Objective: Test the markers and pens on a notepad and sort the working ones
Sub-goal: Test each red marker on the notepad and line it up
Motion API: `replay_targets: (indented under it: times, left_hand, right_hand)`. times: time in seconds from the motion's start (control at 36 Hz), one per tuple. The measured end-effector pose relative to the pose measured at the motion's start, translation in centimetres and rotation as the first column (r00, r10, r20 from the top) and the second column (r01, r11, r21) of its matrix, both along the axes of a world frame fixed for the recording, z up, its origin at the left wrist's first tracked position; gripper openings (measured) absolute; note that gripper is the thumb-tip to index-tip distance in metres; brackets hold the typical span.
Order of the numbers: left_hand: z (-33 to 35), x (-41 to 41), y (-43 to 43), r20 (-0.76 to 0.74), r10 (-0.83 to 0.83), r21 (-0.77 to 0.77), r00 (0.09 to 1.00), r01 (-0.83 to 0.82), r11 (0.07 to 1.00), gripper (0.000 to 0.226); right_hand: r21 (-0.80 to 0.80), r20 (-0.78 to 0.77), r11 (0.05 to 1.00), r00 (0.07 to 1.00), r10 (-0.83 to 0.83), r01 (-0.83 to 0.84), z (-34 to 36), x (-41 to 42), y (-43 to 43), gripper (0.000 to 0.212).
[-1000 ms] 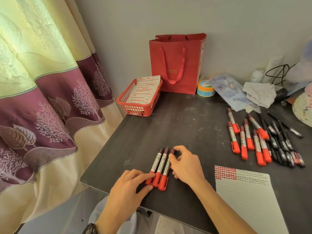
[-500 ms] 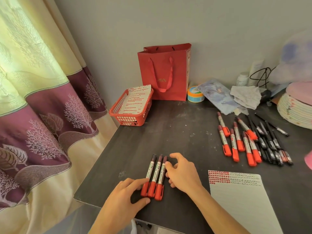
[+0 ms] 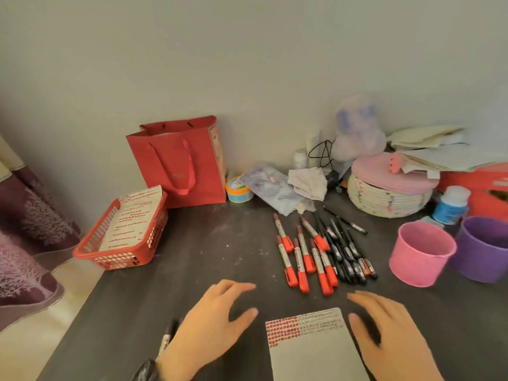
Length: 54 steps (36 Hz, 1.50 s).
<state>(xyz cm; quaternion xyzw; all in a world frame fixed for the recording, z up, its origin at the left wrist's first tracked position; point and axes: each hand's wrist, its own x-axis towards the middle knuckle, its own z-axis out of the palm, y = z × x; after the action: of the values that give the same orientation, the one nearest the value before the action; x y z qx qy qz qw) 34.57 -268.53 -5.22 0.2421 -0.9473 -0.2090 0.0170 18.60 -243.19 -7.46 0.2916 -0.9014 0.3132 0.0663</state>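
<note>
A notepad with red and dark test scribbles along its top lies at the near edge of the dark table. My left hand hovers left of it, fingers loosely spread, holding nothing. My right hand hovers right of it, also empty. A row of red-capped markers lies beyond the pad, with several black pens beside them on the right. One marker of the sorted group peeks out from under my left wrist.
A red basket holding scribbled paper stands at the back left, beside a red gift bag. On the right are a pink cup, a purple cup, a woven lidded basket and clutter along the wall.
Both hands have left the three sorted markers and moved right to either side of the notepad. The view has swung right, bringing the cups and woven basket into sight.
</note>
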Motion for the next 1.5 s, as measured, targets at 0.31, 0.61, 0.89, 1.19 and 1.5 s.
replay_targets:
  times: [0.31, 0.61, 0.89, 1.19, 1.5]
  left_hand:
    - [-2.1, -11.9, 2.5, 0.062, -0.047, -0.104, 0.997, 0.053, 0.993, 0.032]
    - [-2.5, -9.6, 1.0, 0.019, 0.135, 0.063, 0.991, -0.136, 0.989, 0.017]
    - [-0.4, -3.4, 2.9, -0.276, 0.433, 0.701, 0.858, -0.128, 0.702, 0.015]
    - [0.8, 1.6, 9.1, -0.322, 0.505, 0.884, 0.801, 0.063, 0.464, 0.028]
    - [-0.8, 1.9, 12.2, -0.259, 0.318, 0.851, 0.912, 0.060, 0.522, 0.040]
  right_hand:
    - [0.149, -0.041, 0.989, 0.999, -0.003, 0.010, -4.2, -1.9, 3.4, 0.050]
    - [0.212, 0.148, 0.975, 0.988, 0.041, -0.072, -3.9, -2.2, 4.3, 0.042]
    - [0.267, 0.145, 0.961, 0.989, 0.040, -0.078, -3.6, -2.7, 3.9, 0.042]
    - [-0.160, 0.413, 0.986, 0.911, 0.021, 0.049, -0.3, 0.2, 3.1, 0.025]
    - [-0.620, 0.736, 0.745, 0.511, 0.444, 0.246, 2.3, 7.1, -1.3, 0.034]
